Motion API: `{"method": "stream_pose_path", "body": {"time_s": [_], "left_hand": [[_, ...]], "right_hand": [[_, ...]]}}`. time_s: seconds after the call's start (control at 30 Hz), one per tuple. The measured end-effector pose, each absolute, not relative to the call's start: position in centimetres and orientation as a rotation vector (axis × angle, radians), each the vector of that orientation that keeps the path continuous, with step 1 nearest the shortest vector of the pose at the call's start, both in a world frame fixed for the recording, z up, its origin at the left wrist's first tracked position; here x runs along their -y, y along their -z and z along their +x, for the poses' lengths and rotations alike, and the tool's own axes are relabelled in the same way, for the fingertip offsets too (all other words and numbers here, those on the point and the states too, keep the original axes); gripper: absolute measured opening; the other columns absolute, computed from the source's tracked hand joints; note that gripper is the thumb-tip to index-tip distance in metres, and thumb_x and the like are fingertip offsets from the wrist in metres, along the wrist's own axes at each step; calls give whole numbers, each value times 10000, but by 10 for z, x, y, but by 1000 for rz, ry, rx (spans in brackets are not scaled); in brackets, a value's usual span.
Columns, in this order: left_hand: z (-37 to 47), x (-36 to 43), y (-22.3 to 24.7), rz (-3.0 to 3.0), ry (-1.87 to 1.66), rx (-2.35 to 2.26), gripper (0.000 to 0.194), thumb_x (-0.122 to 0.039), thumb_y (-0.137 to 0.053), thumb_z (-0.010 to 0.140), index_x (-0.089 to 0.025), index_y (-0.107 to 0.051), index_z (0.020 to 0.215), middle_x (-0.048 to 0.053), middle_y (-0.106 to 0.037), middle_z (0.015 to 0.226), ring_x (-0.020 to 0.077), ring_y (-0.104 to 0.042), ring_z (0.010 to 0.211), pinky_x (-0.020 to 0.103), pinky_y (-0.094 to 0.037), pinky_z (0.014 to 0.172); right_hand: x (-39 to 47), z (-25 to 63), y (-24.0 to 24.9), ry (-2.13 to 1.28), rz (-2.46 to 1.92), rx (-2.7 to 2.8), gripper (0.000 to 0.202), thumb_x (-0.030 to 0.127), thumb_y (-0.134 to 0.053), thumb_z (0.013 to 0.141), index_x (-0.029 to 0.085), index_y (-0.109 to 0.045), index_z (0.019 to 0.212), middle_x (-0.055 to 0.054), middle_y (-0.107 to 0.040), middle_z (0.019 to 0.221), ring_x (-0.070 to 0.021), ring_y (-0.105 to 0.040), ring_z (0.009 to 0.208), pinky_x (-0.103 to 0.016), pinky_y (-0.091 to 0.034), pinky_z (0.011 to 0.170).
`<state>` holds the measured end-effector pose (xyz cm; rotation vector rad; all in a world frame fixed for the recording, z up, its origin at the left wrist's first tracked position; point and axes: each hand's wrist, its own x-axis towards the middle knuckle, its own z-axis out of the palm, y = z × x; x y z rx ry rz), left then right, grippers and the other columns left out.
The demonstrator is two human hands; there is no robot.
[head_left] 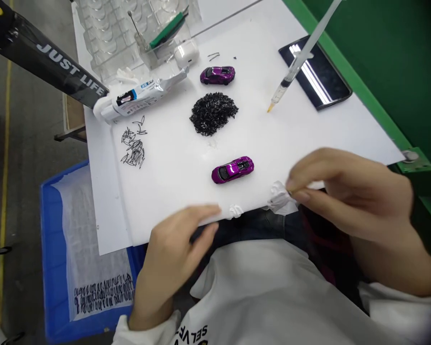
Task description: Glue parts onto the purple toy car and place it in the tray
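Currently, a purple toy sports car (232, 170) is sitting on the white counter (168, 187), just beyond two bare hands. The left hand (170, 251) is curving half open, holding nothing; the right hand (366, 194) is pinching, apparently on a tiny dark bit (289, 193) too blurred to identify. Many black pieces (213, 113) are lying loose, heaped before a second purple car (217, 75); nothing is showing whether either car is complete.

Grey floor (27, 215) w/ yellow line (5, 143) on far L; white table (109, 206) in ctr, brightly lit; green panel (391, 57) along R side, darker twd edge.
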<state>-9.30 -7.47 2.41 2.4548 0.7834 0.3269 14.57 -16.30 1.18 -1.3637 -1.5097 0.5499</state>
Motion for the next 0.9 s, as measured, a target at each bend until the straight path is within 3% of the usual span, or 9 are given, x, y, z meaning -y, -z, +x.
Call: {"method": "stream_pose_path", "body": {"time_s": [0.1,0.3,0.47,0.67,0.9], "left_hand": [[-61,56,-13,2621,-423,-938,346,-185,-602,804,-192,-521,1140,89,-577,1222,229,-576,1065,359,-505,862],[-44,43,1,2465,-420,-919,368,-139,-643,749,-208,-506,1084,11,-665,996,176,-618,864,317,-504,776],[-56,47,-5,2230,-348,-941,421,-169,-677,731,-247,-486,1098,-25,-681,965,163,-633,889,270,-493,741],[-57,54,-1,2265,-514,-968,344,-213,-663,772,-237,-559,1099,15,-660,1075,174,-612,939,278,-492,716],[-41,71,9,1948,-1011,-937,163,-95,-645,778,-223,-624,878,-16,-668,834,130,-602,780,251,-481,634]], "right_hand": [[132,141,-8,-626,-1371,1437,49,225,-557,832,237,-603,820,-30,-615,845,-153,-591,802,-290,-519,619],[111,136,9,-1026,-1329,1260,96,255,-564,827,169,-604,823,-61,-605,962,-143,-599,824,-206,-533,495],[116,137,11,-1196,-1341,1157,127,298,-596,814,179,-628,840,-45,-652,929,-139,-632,785,-209,-561,516],[115,135,12,-1209,-1426,1113,171,344,-620,793,189,-664,851,-39,-680,930,-155,-649,785,-222,-576,541],[115,134,13,-1166,-1435,1137,163,344,-623,791,202,-675,853,-32,-680,912,-132,-641,727,-216,-574,523]]}}
